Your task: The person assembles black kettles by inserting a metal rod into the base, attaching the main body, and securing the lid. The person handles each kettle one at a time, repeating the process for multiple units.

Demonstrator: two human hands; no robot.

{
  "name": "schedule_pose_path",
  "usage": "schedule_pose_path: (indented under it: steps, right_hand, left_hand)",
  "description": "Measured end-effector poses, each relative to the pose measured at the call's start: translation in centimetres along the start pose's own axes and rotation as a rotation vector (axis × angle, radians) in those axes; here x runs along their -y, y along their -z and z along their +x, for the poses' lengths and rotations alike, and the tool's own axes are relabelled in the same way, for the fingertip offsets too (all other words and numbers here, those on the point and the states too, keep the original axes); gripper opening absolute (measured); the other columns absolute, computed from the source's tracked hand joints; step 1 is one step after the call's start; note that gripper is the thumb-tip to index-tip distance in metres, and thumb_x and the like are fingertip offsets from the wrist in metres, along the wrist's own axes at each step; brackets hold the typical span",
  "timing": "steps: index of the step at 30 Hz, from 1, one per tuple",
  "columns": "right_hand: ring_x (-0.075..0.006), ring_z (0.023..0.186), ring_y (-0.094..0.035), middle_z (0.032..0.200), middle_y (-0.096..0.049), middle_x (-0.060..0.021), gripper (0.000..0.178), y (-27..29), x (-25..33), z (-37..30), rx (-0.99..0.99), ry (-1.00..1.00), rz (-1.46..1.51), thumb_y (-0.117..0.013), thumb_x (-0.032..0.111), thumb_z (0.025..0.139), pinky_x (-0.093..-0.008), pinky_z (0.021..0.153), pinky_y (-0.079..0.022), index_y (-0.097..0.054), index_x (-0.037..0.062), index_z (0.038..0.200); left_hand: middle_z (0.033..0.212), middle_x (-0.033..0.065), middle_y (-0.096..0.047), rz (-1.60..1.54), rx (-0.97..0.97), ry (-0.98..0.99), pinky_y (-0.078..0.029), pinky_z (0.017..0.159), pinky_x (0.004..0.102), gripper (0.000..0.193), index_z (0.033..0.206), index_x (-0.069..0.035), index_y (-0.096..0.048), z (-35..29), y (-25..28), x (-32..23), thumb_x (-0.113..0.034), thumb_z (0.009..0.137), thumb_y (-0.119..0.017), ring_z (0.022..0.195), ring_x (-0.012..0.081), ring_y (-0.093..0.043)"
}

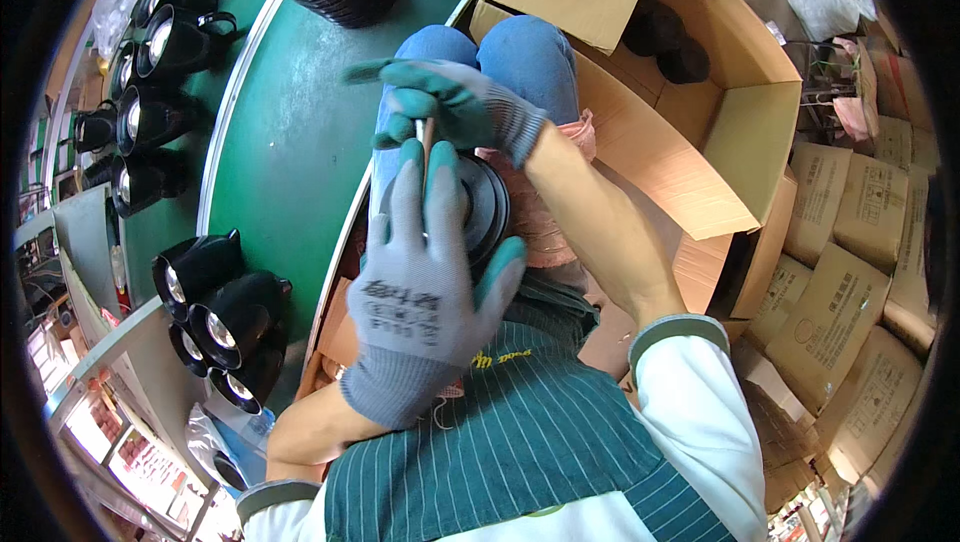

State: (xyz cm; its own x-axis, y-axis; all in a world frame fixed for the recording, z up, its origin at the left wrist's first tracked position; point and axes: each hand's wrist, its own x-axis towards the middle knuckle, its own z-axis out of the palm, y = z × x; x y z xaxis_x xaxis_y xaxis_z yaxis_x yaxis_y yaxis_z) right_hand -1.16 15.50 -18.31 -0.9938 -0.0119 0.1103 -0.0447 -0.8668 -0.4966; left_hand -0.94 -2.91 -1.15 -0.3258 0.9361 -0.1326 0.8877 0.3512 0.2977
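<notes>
- Nearest me, a dark-green pinstriped fabric apron (490,442) fills the lower middle of the frame.
- At centre I see the left hand (412,252) in a grey-and-green knitted glove, fingers straight, thumb spread to the right.
- Above it, the matching-gloved right hand (445,107) is curled closed around a thin, brown-and-silver rod (429,136).
- I read the rod's long axis as roughly vertical in frame, running down between the left fingers; its lower end is unclear.
- A black, round, ringed part (489,210) lies partly covered, just right of the left fingers and below the nearer right hand.

Factory workshop — green worktop (285,132), stacked cartons (825,327)
</notes>
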Motion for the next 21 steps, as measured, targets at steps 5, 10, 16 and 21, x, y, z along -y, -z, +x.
schedule_pose_path:
  steps: [5, 10, 16, 21]
  right_hand:
    - [-0.0164, 0.088, -0.067, 0.085, -0.056, -0.0012, 0.043, -0.1, -0.6, -5.2, -0.132, 0.230, -0.111, -0.047, 0.026, 0.111, -0.0416, 0.106, -0.053, -0.048, -0.0049, 0.142]
    - [-0.0211, 0.091, -0.063, 0.086, -0.061, -0.0073, 0.038, -4.9, -1.5, -9.9, -0.159, 0.409, -0.182, -0.040, 0.028, 0.112, -0.0409, 0.120, -0.037, -0.059, -0.0035, 0.120]
    - [-0.0298, 0.086, -0.058, 0.066, -0.054, -0.0031, 0.028, -10.8, -0.3, -10.5, -0.005, 0.493, -0.883, -0.070, 0.033, 0.079, -0.0605, 0.118, -0.029, -0.071, 0.0070, 0.069]
    - [-0.0258, 0.073, -0.057, 0.060, -0.046, -0.0003, 0.017, -12.5, 1.8, -7.9, 0.251, 0.361, -1.432, -0.074, 0.030, 0.060, -0.0633, 0.106, -0.044, -0.070, 0.0148, 0.066]
  left_hand:
    - [0.122, 0.0277, -0.064, -0.370, -0.257, -0.172, -0.055, 0.090, 0.0464, 0.075, 0.150, 0.004, -0.045, -0.1, -1.4, 5.3, -0.047, 0.095, -0.058, 0.109, 0.0443, -0.069]
    - [0.107, 0.0203, -0.072, -0.606, -0.059, -0.130, -0.056, 0.077, 0.0345, 0.058, 0.143, 0.005, -0.054, 2.9, -1.3, 10.3, -0.040, 0.111, -0.035, 0.086, 0.0225, -0.071]
    - [0.124, 0.0199, -0.062, -0.329, -0.163, -0.578, -0.056, 0.097, 0.0398, 0.057, 0.154, -0.005, -0.042, 8.3, -6.5, 17.3, -0.012, 0.100, -0.060, 0.109, 0.0331, -0.067]
    - [0.116, 0.0176, -0.064, -0.424, 0.413, -0.310, -0.055, 0.095, 0.0389, 0.059, 0.154, -0.011, -0.045, 12.7, -3.5, 14.3, -0.016, 0.099, -0.065, 0.104, 0.0357, -0.067]
